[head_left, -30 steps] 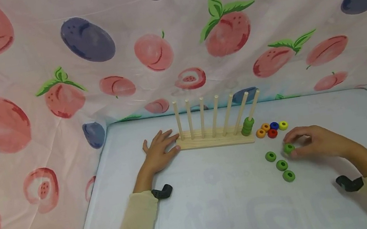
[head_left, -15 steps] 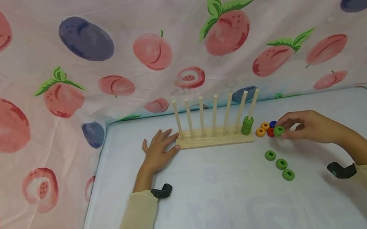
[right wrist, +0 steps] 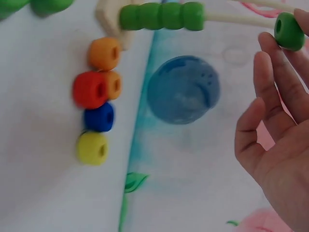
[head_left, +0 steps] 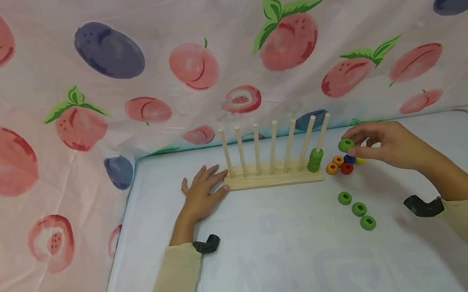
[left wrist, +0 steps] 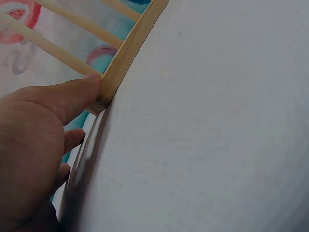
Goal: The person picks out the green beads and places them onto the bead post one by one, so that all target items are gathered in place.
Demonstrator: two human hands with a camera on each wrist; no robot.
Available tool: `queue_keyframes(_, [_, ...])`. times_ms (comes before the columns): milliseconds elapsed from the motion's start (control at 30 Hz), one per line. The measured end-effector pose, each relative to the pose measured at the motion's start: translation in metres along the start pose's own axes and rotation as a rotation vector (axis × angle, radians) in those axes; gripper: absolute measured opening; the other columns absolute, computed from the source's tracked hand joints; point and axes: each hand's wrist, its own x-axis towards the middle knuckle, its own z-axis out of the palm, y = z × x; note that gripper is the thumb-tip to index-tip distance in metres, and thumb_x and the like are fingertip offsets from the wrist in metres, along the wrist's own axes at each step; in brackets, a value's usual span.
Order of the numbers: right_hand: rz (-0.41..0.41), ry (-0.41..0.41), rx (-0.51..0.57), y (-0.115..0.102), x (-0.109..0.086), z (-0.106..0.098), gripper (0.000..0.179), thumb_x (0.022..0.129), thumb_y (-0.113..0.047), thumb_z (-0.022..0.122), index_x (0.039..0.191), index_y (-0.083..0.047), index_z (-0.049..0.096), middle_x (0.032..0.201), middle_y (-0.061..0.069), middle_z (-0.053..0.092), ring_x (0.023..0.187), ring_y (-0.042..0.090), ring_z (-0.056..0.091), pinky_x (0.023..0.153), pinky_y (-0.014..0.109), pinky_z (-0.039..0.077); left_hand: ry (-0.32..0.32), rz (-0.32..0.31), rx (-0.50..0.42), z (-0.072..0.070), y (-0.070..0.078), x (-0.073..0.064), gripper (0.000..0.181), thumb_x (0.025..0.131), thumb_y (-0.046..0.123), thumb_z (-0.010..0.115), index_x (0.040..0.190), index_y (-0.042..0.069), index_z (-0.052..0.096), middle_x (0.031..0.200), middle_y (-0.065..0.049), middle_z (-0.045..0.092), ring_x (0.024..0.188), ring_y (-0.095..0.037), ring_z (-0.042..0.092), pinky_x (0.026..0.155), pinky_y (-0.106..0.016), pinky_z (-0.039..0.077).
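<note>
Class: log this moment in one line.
right hand: pinches green bead aloft | left hand: touches rack end | rightmost peg: four green beads

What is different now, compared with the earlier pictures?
The right hand has carried its green bead up, forward and slightly left, closer to the rightmost peg; nothing was let go. The left hand stayed at the left end of the wooden rack, and three loose green beads stayed put.

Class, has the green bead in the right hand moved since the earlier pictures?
Yes: the green bead moved up and left in the head view, closer to the unmoved wooden rack.
</note>
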Motion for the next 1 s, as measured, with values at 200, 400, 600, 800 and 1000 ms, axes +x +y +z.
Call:
queue_keyframes(200, [-0.011,0.099,0.045,-0.017,0.009,-0.006,0.030,0.092,-0.021,0.078,0.121,-0.021,0.072,0.103,-0.006,0.071,0.091,0.003,0.060,0.074,0.017,0.048,0.001,-0.003,0.001,0.000,0.000,0.000,0.053,0.100,0.055,0.056,0.149,0.035,0.053,0.165,0.005,0.037,0.160,-0.027,0.014,0.117,-0.071,-0.010])
queue_keyframes(400, [-0.010,0.201,0.094,-0.031,0.017,-0.009,0.030,0.093,-0.020,0.077,0.122,-0.018,0.072,0.100,-0.020,0.067,0.091,0.003,0.060,0.073,0.013,0.047,-0.002,-0.003,0.001,0.000,0.000,0.000,0.053,0.101,0.055,0.056,0.150,0.035,0.053,0.165,0.005,0.037,0.160,-0.027,0.014,0.116,-0.072,-0.010])
queue_keyframes(600, [-0.052,0.287,0.186,-0.042,0.027,-0.008,0.029,0.093,-0.015,0.075,0.122,-0.014,0.071,0.103,-0.021,0.068,0.093,0.006,0.060,0.075,0.011,0.048,0.004,-0.005,-0.001,-0.001,0.002,0.000,0.053,0.100,0.054,0.058,0.149,0.034,0.054,0.165,0.004,0.038,0.159,-0.028,0.016,0.117,-0.072,-0.009])
queue_keyframes(800, [-0.056,0.310,0.159,-0.051,0.037,-0.005,0.028,0.093,-0.020,0.076,0.121,-0.014,0.072,0.103,-0.023,0.065,0.098,0.004,0.058,0.078,0.012,0.044,-0.003,-0.010,-0.004,-0.002,0.003,0.000,0.053,0.100,0.053,0.058,0.149,0.034,0.053,0.165,0.003,0.038,0.159,-0.028,0.015,0.117,-0.072,-0.009])
queue_keyframes(1000, [-0.033,0.293,0.125,-0.047,0.042,0.001,0.031,0.093,-0.027,0.077,0.122,-0.016,0.071,0.098,-0.020,0.066,0.095,0.001,0.058,0.080,0.015,0.042,0.002,-0.005,-0.004,-0.002,0.004,0.000,0.052,0.100,0.052,0.059,0.149,0.034,0.054,0.164,0.002,0.039,0.159,-0.030,0.017,0.116,-0.073,-0.008])
